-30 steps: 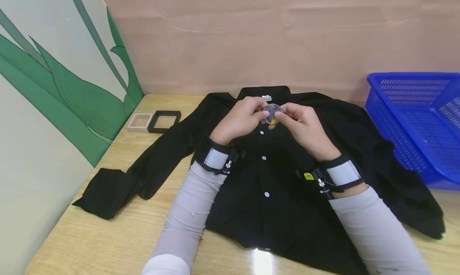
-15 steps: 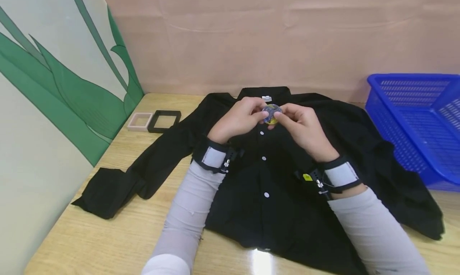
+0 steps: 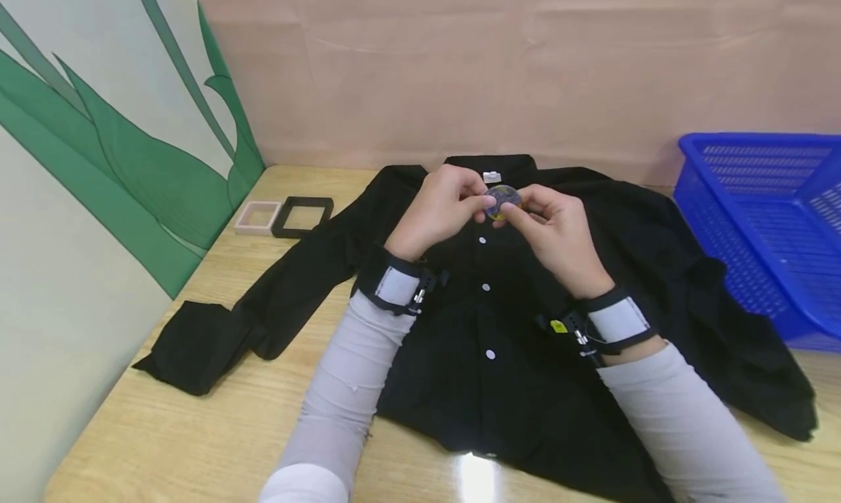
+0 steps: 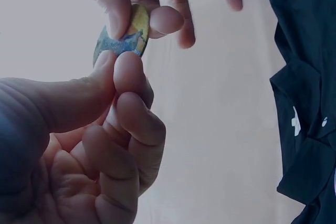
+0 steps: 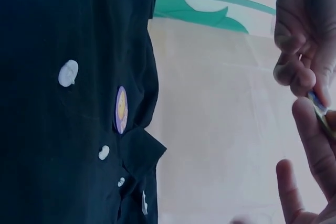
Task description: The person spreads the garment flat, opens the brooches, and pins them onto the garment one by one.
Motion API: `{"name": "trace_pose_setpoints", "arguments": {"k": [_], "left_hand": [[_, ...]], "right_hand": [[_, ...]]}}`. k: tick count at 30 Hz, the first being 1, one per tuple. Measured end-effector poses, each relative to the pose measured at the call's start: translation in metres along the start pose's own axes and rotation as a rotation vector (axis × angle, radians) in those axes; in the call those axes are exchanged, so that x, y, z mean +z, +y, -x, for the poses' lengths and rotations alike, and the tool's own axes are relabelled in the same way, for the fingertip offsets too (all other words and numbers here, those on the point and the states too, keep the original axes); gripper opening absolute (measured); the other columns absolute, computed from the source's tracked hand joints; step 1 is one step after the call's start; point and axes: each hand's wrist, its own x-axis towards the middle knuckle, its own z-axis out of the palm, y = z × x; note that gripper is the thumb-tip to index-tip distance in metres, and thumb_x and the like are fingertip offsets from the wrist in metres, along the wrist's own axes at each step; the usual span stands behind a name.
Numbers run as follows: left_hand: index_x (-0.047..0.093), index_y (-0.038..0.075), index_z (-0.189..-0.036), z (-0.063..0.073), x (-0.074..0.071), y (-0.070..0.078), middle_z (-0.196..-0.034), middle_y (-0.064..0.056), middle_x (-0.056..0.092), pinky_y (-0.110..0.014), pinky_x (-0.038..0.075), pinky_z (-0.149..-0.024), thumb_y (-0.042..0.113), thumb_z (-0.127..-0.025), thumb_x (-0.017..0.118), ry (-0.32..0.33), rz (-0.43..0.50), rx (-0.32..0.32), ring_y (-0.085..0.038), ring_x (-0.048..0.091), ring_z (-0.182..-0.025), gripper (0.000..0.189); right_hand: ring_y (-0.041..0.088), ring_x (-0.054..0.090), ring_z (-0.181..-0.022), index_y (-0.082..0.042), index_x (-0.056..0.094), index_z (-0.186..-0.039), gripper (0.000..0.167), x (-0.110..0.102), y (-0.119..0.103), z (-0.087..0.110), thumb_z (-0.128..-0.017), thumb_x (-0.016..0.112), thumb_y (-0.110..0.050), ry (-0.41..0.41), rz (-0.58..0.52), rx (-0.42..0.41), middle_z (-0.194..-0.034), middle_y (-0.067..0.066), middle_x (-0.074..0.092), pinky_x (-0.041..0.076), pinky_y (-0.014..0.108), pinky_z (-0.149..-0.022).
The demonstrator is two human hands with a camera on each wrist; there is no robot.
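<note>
A round badge, mottled blue and yellow, is held above the upper part of a black shirt. My left hand pinches one edge between thumb and forefinger, its other fingers curled in the left wrist view. From the opposite side, my right hand pinches the badge with thumb and finger, some of its other fingers extended. Only a thin edge of the badge shows in the right wrist view. There, a second round badge, purple and yellow, sits on the shirt near the collar.
Left of the shirt, a pink square frame and a black one lie on the wooden table. A blue plastic basket stands at the right, close to the shirt's sleeve. A wall rises behind.
The head view has shifted slightly. Both hands still hold the badge over the shirt; its face is tilted a little differently and shows less yellow.
</note>
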Motion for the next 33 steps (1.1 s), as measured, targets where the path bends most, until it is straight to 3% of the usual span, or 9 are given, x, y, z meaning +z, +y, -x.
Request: {"name": "trace_pose_setpoints", "arguments": {"k": [2, 4, 8, 16, 23, 33], "left_hand": [[0.069, 0.003, -0.082, 0.001, 0.0, 0.002, -0.071, -0.006, 0.067, -0.02, 0.033, -0.054, 0.015, -0.095, 0.067, 0.002, -0.003, 0.009, -0.012, 0.053, -0.062, 0.018], [0.07, 0.003, -0.082, 0.002, 0.0, 0.004, -0.071, -0.006, 0.067, -0.02, 0.033, -0.054, 0.015, -0.095, 0.067, 0.005, -0.008, 0.02, -0.013, 0.053, -0.062, 0.018], [0.071, 0.002, -0.083, 0.003, 0.0, 0.008, -0.069, -0.006, 0.066, -0.019, 0.034, -0.054, 0.014, -0.094, 0.067, 0.011, -0.026, 0.036, -0.013, 0.054, -0.062, 0.017], [0.071, 0.004, -0.085, 0.003, 0.003, 0.01, -0.07, -0.004, 0.067, -0.02, 0.035, -0.053, 0.014, -0.094, 0.068, 0.049, -0.005, 0.041, -0.011, 0.055, -0.062, 0.014], [0.071, 0.004, -0.086, 0.002, 0.006, 0.01, -0.071, -0.004, 0.068, -0.02, 0.037, -0.056, 0.013, -0.094, 0.068, 0.05, -0.005, 0.043, -0.011, 0.057, -0.063, 0.012], [0.071, 0.005, -0.085, 0.006, 0.003, 0.008, -0.07, -0.002, 0.068, -0.02, 0.038, -0.057, 0.014, -0.093, 0.069, 0.035, -0.052, 0.051, -0.011, 0.058, -0.065, 0.013]], "right_hand": [[0.008, 0.062, -0.094, 0.001, 0.071, -0.094, 0.014, -0.003, -0.001, 0.0, -0.094, 0.069, -0.012, -0.016, -0.014, -0.006, -0.08, -0.01, 0.074, 0.041, 0.015, -0.082], [0.011, 0.058, -0.099, 0.002, 0.071, -0.092, 0.013, -0.005, -0.002, -0.001, -0.093, 0.069, -0.011, -0.026, -0.023, -0.019, -0.079, -0.012, 0.074, 0.038, 0.023, -0.083], [0.014, 0.055, -0.105, 0.004, 0.07, -0.093, 0.013, -0.008, -0.003, -0.001, -0.093, 0.068, -0.008, -0.051, -0.086, -0.026, -0.08, -0.009, 0.075, 0.037, 0.026, -0.09], [0.012, 0.069, -0.087, 0.005, 0.068, -0.101, 0.015, -0.009, -0.001, -0.001, -0.095, 0.065, -0.009, -0.057, -0.179, 0.011, -0.087, -0.006, 0.075, 0.049, 0.019, -0.087], [0.007, 0.066, -0.09, 0.0, 0.066, -0.108, 0.015, -0.011, 0.003, 0.0, -0.098, 0.061, -0.011, -0.091, -0.208, 0.067, -0.095, -0.009, 0.075, 0.049, 0.016, -0.089], [0.007, 0.067, -0.083, 0.006, 0.065, -0.098, 0.014, -0.01, 0.002, -0.001, -0.095, 0.064, -0.007, -0.103, -0.154, 0.049, -0.09, -0.011, 0.075, 0.053, 0.017, -0.079]]}}
